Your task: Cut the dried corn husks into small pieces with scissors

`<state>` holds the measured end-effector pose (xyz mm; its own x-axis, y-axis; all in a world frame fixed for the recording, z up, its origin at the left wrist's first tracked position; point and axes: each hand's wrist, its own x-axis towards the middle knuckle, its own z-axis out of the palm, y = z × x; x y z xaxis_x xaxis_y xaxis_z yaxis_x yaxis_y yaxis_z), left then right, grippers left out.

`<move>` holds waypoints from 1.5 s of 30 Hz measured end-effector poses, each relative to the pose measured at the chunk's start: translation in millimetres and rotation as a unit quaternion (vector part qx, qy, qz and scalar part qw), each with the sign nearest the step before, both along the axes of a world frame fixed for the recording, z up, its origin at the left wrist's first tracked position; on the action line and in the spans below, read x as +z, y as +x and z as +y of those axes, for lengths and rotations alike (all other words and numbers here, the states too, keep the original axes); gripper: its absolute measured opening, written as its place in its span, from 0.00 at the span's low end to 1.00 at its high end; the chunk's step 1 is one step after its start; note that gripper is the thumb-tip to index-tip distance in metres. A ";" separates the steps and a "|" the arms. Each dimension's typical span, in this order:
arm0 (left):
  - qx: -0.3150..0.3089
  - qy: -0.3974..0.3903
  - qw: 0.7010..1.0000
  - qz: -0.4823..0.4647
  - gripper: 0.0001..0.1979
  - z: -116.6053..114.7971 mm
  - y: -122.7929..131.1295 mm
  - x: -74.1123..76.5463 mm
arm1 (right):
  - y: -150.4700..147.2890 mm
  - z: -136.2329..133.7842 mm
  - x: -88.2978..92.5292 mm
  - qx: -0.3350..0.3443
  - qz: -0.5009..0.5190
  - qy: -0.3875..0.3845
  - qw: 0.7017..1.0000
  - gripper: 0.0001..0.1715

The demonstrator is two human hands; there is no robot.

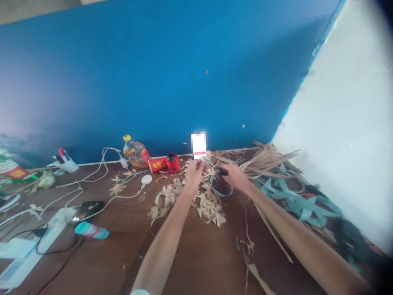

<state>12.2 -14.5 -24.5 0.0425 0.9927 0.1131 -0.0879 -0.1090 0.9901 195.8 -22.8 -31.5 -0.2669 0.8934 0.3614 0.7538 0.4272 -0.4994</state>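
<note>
My right hand [236,177] is closed around the dark handles of a pair of scissors [221,171], whose blades point left toward my other hand. With its fingertips pinched together, my left hand [194,172] meets the blade tips; what lies in the pinch is too small to make out. Below the hands is a heap of cut, pale dry husk pieces [211,208]. Small rounded pale pieces [170,191] are piled left of my left forearm. A light-blue strip [221,194] curls in a loop under the scissors.
Behind the hands, a lit phone [199,144] leans by the blue wall. Dry husks [270,159] and tangled blue strips [313,207] lie right. Leftward are a bottle [135,153], red cup [157,164], red roll [173,164], blue roll [91,230] and power strip [46,241].
</note>
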 end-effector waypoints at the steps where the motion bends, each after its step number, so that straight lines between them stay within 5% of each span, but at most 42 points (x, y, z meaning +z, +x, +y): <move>1: 0.013 -0.005 1.000 -0.021 0.13 -0.4 1.2 0.0 | -2.5 -1.2 -2.2 -0.007 0.008 0.005 1.000 0.13; 13: 0.051 -0.041 0.966 -0.252 0.15 -8.2 18.3 0.6 | -32.3 -20.0 -20.7 -0.065 0.081 0.006 0.995 0.18; 45: 0.125 -0.020 0.955 -0.270 0.18 -14.2 28.5 -6.1 | -37.7 -25.6 -18.2 -0.096 -0.005 0.000 0.995 0.22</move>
